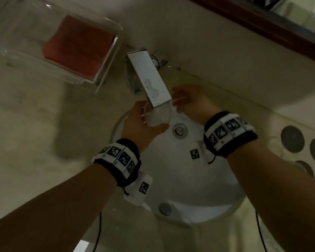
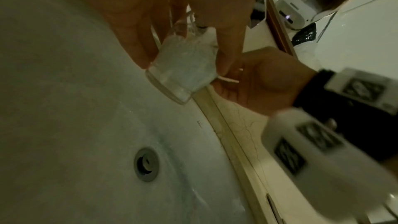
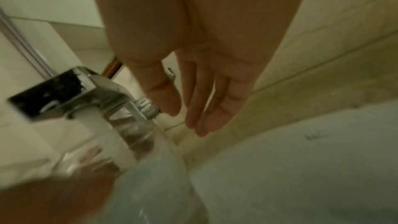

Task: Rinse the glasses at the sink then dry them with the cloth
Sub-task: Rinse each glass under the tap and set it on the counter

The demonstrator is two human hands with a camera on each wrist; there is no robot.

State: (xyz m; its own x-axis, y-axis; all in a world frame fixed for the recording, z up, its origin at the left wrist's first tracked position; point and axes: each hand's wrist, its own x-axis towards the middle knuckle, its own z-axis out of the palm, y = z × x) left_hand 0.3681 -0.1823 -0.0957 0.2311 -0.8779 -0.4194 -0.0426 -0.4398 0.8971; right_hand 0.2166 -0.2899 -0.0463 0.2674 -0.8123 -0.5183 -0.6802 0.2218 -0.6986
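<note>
Marble counter [image 1: 35, 124], white sink [image 1: 198, 188]. Rinsing: left hand [image 1: 140, 124] grasps glass [image 1: 157, 117] under tap [image 1: 149, 80]; right hand [image 1: 193, 102] released. Cloth [image 1: 78, 48] at 10 o'clock; drying pending.

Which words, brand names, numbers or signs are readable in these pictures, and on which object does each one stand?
No text can be read in any view.
Small dark mark on the sink wall: perhaps a maker's name, too small and blurred to read.
Black-and-white square code patterns on the wristbands and the wrist camera housings: patterns only; tiny characters beneath them are too small to read.
</note>
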